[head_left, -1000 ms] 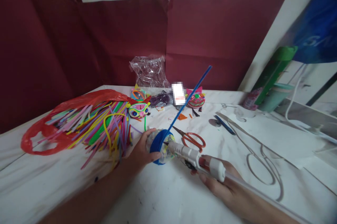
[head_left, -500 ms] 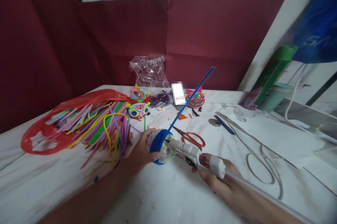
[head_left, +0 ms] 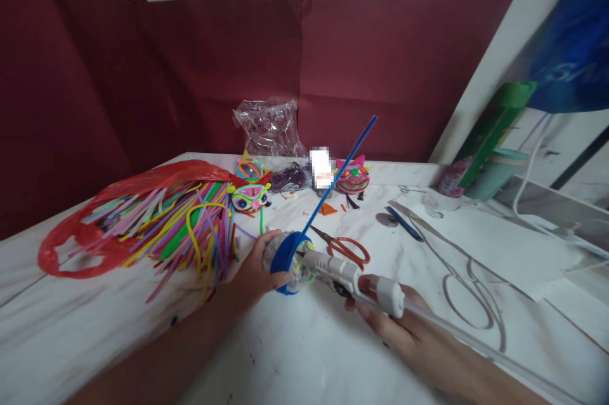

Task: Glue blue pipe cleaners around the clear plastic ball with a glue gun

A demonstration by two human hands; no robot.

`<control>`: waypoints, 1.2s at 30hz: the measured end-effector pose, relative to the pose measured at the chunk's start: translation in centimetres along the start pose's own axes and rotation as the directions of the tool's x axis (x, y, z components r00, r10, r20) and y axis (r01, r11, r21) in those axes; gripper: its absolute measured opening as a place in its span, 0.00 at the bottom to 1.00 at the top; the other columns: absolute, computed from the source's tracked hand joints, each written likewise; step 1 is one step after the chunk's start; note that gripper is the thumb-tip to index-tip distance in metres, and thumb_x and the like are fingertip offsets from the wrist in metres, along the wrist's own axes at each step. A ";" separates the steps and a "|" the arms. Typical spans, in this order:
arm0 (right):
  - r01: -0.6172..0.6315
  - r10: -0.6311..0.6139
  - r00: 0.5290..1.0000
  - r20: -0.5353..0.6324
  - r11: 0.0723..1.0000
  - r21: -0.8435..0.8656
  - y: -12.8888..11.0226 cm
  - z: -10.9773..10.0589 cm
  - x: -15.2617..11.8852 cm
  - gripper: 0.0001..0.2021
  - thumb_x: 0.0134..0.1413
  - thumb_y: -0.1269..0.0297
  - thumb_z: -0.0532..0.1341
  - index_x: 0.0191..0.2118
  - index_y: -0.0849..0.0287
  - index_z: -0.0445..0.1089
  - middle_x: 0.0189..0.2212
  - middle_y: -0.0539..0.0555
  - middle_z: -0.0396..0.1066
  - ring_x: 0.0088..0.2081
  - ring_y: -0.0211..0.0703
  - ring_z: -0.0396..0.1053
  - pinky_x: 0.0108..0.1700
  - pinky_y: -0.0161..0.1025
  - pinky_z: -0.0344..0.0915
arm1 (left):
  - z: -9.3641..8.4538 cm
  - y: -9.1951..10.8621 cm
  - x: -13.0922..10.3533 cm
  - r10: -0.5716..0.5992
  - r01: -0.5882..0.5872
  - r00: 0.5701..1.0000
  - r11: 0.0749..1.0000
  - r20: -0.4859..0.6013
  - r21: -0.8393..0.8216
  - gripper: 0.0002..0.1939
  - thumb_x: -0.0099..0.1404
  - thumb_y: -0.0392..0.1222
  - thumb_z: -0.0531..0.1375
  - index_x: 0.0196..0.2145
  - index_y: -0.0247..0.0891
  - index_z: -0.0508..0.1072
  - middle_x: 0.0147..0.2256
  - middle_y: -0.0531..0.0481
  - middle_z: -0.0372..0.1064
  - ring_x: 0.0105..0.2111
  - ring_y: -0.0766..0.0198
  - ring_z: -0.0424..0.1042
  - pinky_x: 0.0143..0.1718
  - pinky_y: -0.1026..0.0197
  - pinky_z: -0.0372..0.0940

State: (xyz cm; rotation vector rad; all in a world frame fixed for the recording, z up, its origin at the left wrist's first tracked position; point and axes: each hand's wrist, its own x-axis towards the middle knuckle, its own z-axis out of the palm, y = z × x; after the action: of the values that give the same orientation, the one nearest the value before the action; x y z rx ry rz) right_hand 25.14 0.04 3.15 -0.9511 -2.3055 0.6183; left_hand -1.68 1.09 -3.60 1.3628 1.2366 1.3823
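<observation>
My left hand (head_left: 262, 268) is closed around a clear rounded plastic ball (head_left: 299, 273), its thumb pressing on the blue band around it. A blue pipe cleaner (head_left: 340, 177) forms that band, and its loose end sticks up to the right. In my right hand (head_left: 397, 316) is a white hot glue gun (head_left: 335, 270), with a clear glue stick (head_left: 457, 329) trailing from its back. The gun's dark tip is at the edge of the blue band; whether it touches is too small to tell. Orange-handled scissors (head_left: 349, 249) lie just behind the gun.
A red plastic bag (head_left: 61, 259) spills many coloured pipe cleaners (head_left: 176, 224) at the left. Decorated animal heads (head_left: 250, 197) and a pink one (head_left: 353, 176) stand at the back. A blue craft knife (head_left: 405, 225), a white cable (head_left: 469, 300) and paper (head_left: 514, 252) lie right.
The loose end of the blue pipe cleaner has swung slightly left and up. Both hands, the ball and the glue gun stay nearly in place.
</observation>
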 end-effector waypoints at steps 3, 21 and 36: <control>-0.001 0.002 1.000 0.010 1.000 -0.014 0.1 -0.1 0.0 0.15 0.60 0.60 0.49 0.32 0.58 0.72 0.27 0.52 0.73 0.28 0.42 0.70 0.30 0.34 0.68 | 0.2 0.5 -0.1 -0.021 0.022 1.000 1.000 -0.018 0.013 0.40 0.40 0.41 0.69 0.52 0.40 0.62 0.48 0.44 0.67 0.49 0.46 0.67 0.49 0.50 0.64; 0.011 -0.011 1.000 0.013 0.999 -0.040 0.3 0.0 -0.1 0.15 0.61 0.60 0.49 0.32 0.57 0.72 0.27 0.53 0.73 0.28 0.42 0.70 0.30 0.34 0.68 | 0.2 0.9 -0.1 -0.011 0.010 1.000 0.998 0.007 0.056 0.39 0.43 0.42 0.67 0.53 0.39 0.60 0.49 0.44 0.67 0.49 0.48 0.68 0.49 0.50 0.65; 0.008 -0.008 1.000 -0.002 1.000 -0.002 -0.4 -0.2 -0.1 0.15 0.59 0.60 0.49 0.30 0.57 0.71 0.24 0.51 0.71 0.26 0.40 0.69 0.29 0.33 0.69 | 0.0 0.4 -0.1 -0.013 0.013 1.000 0.997 0.007 0.077 0.39 0.44 0.42 0.67 0.54 0.40 0.60 0.50 0.44 0.67 0.49 0.48 0.68 0.49 0.49 0.65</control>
State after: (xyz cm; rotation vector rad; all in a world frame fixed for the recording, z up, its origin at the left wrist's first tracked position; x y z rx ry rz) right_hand 25.11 -0.28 3.49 -0.9425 -2.3074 0.6110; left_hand -1.63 0.92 -3.19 1.4086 1.3031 1.3316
